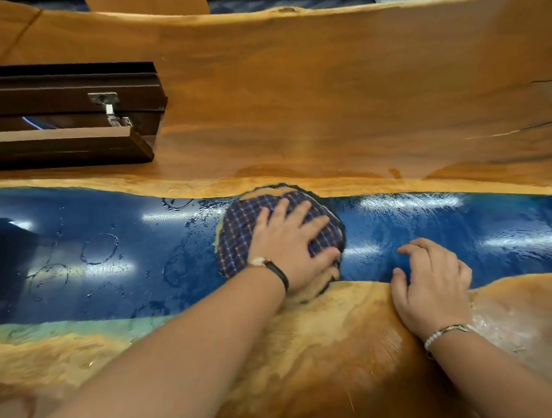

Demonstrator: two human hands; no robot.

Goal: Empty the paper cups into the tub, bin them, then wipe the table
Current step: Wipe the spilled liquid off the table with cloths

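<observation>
Where left fingers (302,211) press, the checked cloth (237,230) lies beneath.

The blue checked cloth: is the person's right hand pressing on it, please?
No, the left hand lies flat on the blue checked cloth, while the right hand rests on the wooden table beside it.

Left wrist: black-strap watch (273,267). Right wrist: white bead bracelet (434,337).

Desk (327,110): live-edge wood slab with a glossy blue band (461,228) across its middle. Wet rings (99,250) and droplets on the blue, left of the checked cloth (237,233) lying flat under my left grip (289,249). Dark wooden case (56,124) at far left.
</observation>
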